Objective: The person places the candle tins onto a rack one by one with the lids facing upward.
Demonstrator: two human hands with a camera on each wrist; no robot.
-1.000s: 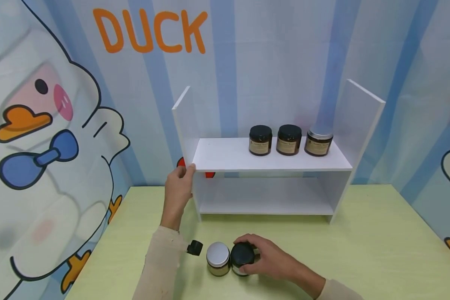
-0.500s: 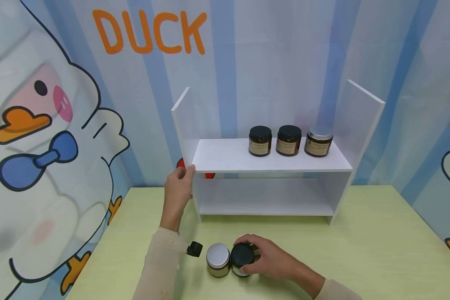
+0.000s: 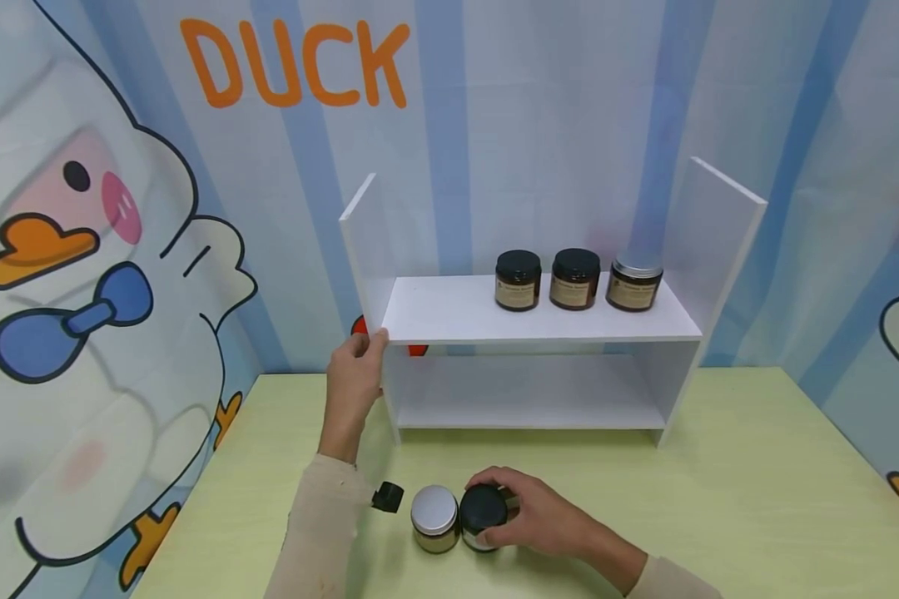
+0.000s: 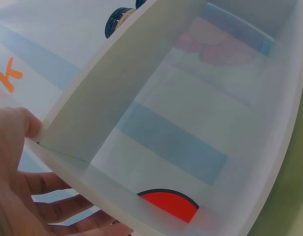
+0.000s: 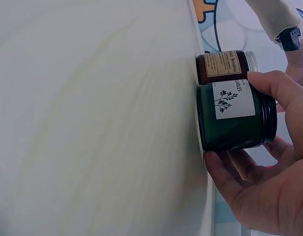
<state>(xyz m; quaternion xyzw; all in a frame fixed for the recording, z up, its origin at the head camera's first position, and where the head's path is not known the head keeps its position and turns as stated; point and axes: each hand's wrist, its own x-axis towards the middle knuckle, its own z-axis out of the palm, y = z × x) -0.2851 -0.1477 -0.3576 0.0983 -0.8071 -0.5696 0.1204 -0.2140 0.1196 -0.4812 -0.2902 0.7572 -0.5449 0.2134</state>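
The right hand (image 3: 543, 520) is seen low on the pale green worktop (image 3: 757, 499), fingers and thumb curled round a dark green jar (image 3: 484, 516) with a black lid. In the right wrist view the jar's white label with a plant sprig is turned to the camera, the thumb lies over the lid edge and the fingers wrap the far side. The jar stands on the worktop, not lifted. A brown jar with a silver lid (image 3: 434, 517) stands on its left side, touching it. A small black cap-like item (image 3: 388, 497) is seen near the beige sleeve, just left of the silver-lidded jar; its nature cannot be told.

The left hand (image 3: 355, 384) is placed at the front left corner of the white shelf unit (image 3: 539, 329). The thumb is pressed to the edge of the upper board and the fingers are laid along the outer face of the side panel, so the corner is pinched between them; this is confirmed in the left wrist view.

On the upper board, toward the right, three brown jars are set in a row: two with black lids (image 3: 518, 279) (image 3: 575, 278) and one with a silver lid (image 3: 633, 284). The lower compartment is open to the front. A backdrop with a cartoon duck (image 3: 82, 274) and the word DUCK is hung behind.
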